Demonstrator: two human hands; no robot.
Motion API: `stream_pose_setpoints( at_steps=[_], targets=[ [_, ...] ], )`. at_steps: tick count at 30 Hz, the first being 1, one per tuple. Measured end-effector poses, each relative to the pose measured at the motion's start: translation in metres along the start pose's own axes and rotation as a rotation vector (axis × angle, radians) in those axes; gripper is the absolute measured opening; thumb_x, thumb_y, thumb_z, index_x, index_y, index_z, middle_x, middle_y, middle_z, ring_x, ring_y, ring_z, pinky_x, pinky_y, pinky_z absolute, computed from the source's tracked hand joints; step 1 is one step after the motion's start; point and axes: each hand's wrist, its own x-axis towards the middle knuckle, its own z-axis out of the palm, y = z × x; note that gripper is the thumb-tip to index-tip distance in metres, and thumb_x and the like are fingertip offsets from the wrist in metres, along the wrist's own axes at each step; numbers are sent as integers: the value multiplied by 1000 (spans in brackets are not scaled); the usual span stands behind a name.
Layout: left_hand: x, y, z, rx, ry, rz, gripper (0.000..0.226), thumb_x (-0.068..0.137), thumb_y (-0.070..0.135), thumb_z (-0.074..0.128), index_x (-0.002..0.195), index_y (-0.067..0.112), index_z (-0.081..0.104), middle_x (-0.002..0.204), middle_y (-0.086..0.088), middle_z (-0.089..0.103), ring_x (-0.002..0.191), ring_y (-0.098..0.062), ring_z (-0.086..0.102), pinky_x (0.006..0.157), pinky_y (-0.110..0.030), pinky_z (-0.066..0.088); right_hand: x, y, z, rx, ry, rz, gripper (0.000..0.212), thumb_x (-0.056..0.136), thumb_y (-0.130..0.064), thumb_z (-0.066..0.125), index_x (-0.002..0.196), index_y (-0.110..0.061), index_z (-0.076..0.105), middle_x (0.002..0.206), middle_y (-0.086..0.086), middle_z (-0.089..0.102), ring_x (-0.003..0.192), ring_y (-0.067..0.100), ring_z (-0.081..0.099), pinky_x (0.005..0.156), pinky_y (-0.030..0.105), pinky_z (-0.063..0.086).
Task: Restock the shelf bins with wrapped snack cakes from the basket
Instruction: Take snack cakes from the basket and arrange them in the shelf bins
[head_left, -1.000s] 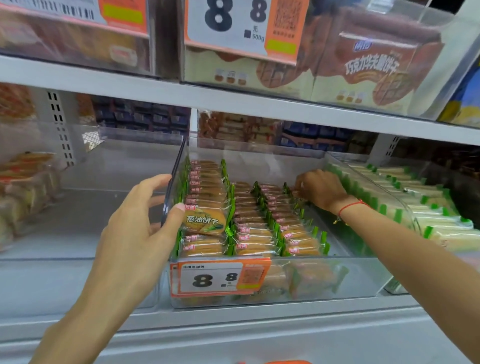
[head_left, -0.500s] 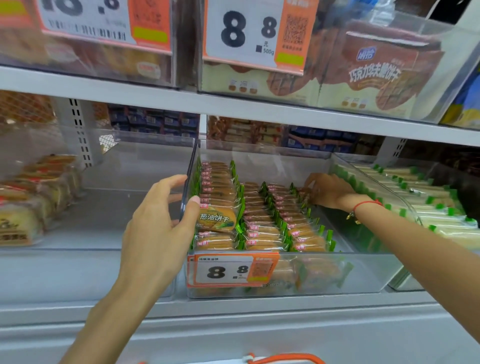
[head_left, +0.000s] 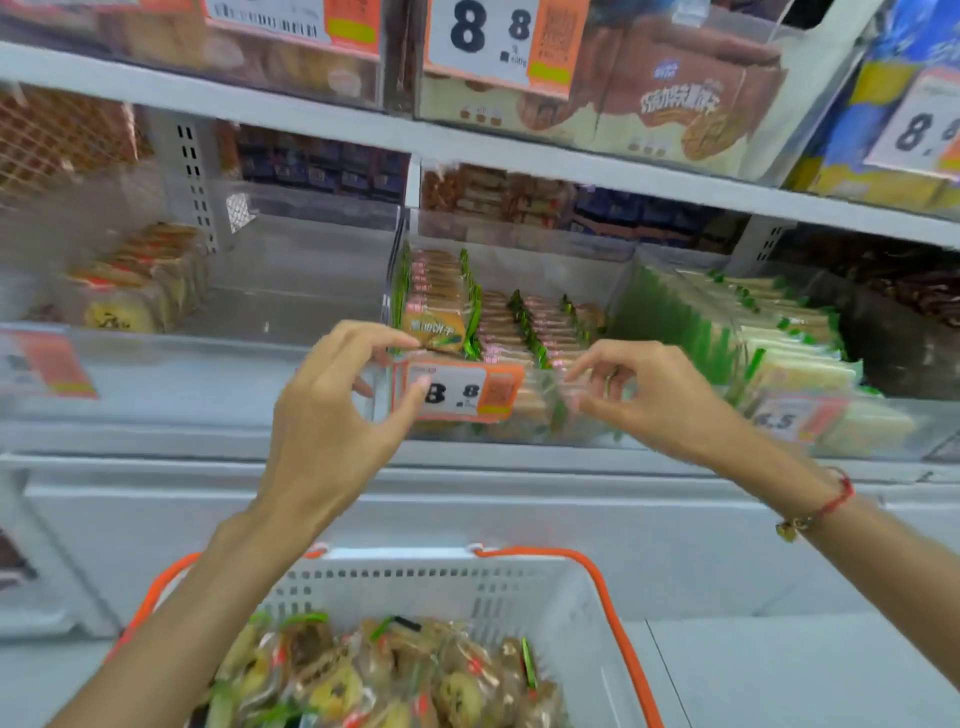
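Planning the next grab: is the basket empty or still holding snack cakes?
Still holding. The basket shows a heap of wrapped snack cakes below its rim; how deep the heap goes cannot be told.

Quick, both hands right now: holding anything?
Left hand: open, fingers loosely curled, holding nothing.
Right hand: open, fingers loosely curled in front of the clear bin, holding nothing.

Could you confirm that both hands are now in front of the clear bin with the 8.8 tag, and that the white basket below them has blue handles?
Not quite: the head view shows the basket has orange handles, not blue. The rest holds: the left hand and right hand are both in front of the clear bin with the 8.8 tag.
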Motion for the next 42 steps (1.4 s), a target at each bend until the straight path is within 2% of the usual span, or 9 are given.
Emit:
stream_pose_setpoints(
  at_steps=[4, 10, 15, 20, 23, 28, 34, 38, 42],
  targets=[
    [-59, 8, -9, 157, -390, -272, 22, 88, 38, 63, 109, 37, 59, 96, 23, 53, 78, 5, 50, 70, -28, 44, -44, -4, 59, -50, -340, 48, 19, 83, -28, 70, 102, -26, 67, 78, -17, 57, 72, 9, 57, 73, 31, 49],
    [-156, -28, -7, 463, -1038, -374, 46, 93, 40, 50, 138, 30, 42, 144, 9, 43, 131, -13, 39, 101, -30, 36, -98, 10, 152, -312, -682, 125, 39, 90, -24, 57, 128, -23, 52, 125, 1, 58, 118, 21, 53, 91, 31, 41],
    [-231, -58, -19, 572, -1444, -444, 76, 91, 64, 41, 152, 32, 10, 160, 8, 5, 147, -19, 6, 116, -39, 14, -140, 22, 208, -391, -932, 178, 37, 90, -20, 56, 127, -16, 52, 125, 8, 56, 116, 29, 54, 85, 36, 44],
    [-267, -75, -24, 411, -1310, -635, 76, 84, 72, 38, 149, 41, 14, 159, 10, 7, 146, -19, 9, 115, -44, 26, -179, 37, 226, -330, -1199, 318, 95, 80, -28, 74, 152, -23, 11, 138, 14, 46, 121, 33, 50, 90, 39, 46],
    [-274, -75, -17, 438, -1221, -650, 70, 86, 66, 47, 145, 40, 21, 156, 9, 15, 144, -22, 14, 114, -47, 27, -193, 41, 229, -255, -1153, 362, 110, 77, -21, 78, 152, -29, -1, 142, 13, 44, 119, 34, 54, 91, 38, 47],
    [-278, -77, -13, 425, -1163, -696, 63, 86, 61, 54, 140, 40, 29, 153, 9, 21, 142, -23, 16, 113, -46, 26, -201, 42, 228, -223, -994, 321, 77, 85, -18, 66, 148, -21, 21, 128, 11, 55, 111, 32, 57, 84, 33, 45],
    [-260, -79, -10, 288, -1165, -872, 47, 92, 43, 57, 136, 38, 40, 154, 3, 25, 143, -27, 15, 115, -44, 19, -178, 42, 210, -133, -790, 435, 21, 98, -31, 48, 105, -13, 56, 98, 9, 65, 84, 24, 59, 65, 30, 40],
    [-222, -57, 0, 215, -1063, -798, 41, 96, 37, 52, 136, 30, 48, 149, 3, 38, 138, -19, 31, 112, -36, 25, -134, 16, 183, 357, -489, 626, 30, 97, -36, 51, 87, -10, 63, 82, 3, 69, 72, 16, 68, 62, 27, 50],
    [-169, -4, 6, -379, -926, -1069, 33, 100, 44, 36, 127, 31, 49, 124, 11, 56, 114, -8, 55, 92, -20, 43, -101, -25, 156, 873, -420, 778, 31, 97, -41, 48, 100, -17, 69, 80, 1, 71, 67, 9, 68, 55, 16, 48]
  ],
)
